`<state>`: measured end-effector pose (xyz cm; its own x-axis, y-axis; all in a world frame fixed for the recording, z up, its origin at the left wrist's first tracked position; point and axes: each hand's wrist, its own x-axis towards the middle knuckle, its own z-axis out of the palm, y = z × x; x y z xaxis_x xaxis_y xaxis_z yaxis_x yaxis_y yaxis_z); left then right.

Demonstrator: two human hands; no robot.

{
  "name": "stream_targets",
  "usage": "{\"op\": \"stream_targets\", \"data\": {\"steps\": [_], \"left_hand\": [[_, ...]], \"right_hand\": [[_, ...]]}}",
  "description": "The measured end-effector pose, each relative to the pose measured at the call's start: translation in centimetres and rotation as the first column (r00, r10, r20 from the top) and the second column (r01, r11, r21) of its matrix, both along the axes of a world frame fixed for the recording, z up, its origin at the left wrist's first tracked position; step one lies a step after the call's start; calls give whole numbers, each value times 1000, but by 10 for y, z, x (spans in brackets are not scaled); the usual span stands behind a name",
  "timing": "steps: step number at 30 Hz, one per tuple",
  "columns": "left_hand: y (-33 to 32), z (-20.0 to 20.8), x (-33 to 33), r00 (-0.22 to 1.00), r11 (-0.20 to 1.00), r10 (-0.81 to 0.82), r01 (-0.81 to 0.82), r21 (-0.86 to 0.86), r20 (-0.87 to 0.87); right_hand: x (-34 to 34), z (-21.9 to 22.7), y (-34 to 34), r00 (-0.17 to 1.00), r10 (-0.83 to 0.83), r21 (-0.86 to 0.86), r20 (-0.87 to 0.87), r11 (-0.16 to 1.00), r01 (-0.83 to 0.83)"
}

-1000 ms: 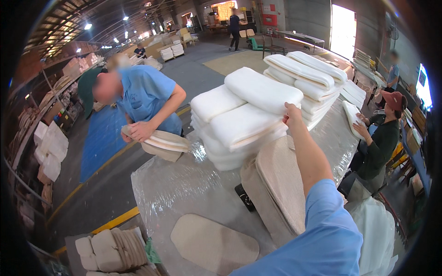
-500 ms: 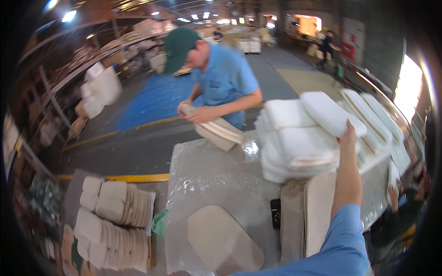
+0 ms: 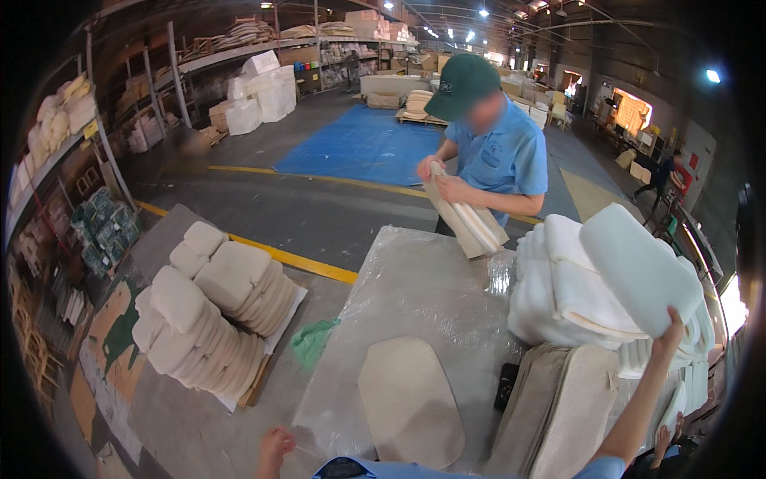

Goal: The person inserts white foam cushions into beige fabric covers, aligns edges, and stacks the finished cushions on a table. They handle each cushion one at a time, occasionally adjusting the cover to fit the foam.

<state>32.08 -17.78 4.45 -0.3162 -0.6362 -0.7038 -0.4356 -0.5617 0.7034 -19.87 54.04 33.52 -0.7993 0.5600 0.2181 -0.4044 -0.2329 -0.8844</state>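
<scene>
At the right, my right hand (image 3: 669,335) grips the lower edge of a white foam pad (image 3: 626,259) with rounded ends, tilted up off a pile of white foam (image 3: 562,271). My left hand (image 3: 277,444) hangs at the lower edge, beside the table's near left corner, its fingers loosely curled with nothing seen in them. Between my hands, a flat beige fabric cover (image 3: 411,399) lies on the plastic-wrapped table (image 3: 343,383). Beige covers (image 3: 570,407) stand stacked below the foam. Across the table, a co-worker in a cap holds a beige cover (image 3: 463,214) with white foam showing.
Beige cushions (image 3: 215,319) are piled on a low pallet to the left, near a green plastic bag (image 3: 313,343). A small black object (image 3: 506,386) lies by the stacked covers. Another person's hands (image 3: 666,439) show at the lower right. A blue sheet (image 3: 367,148) covers floor farther back.
My view has swung left. The foam pad in my right hand now stands more tilted off the pile. My left hand has come into view; the co-worker still handles the cover.
</scene>
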Motion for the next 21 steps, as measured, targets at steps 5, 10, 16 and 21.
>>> {"op": "stream_targets", "data": {"steps": [5,10,16,21], "left_hand": [[-50,10,-48,964,967,-240,228,-111,-113],[-72,25,-148,673,807,-590,489,-331,-446],[-55,104,-180,220,497,-754,808,-316,-619],[-79,62,-117,95,375,-554,916,-145,-827]], "right_hand": [[117,29,-55,954,240,150,182,952,-268],[166,46,-177,797,403,418,450,694,-586],[188,27,-393,434,266,506,861,-355,-786],[207,-57,-595,-146,125,-16,981,-704,-710]]}}
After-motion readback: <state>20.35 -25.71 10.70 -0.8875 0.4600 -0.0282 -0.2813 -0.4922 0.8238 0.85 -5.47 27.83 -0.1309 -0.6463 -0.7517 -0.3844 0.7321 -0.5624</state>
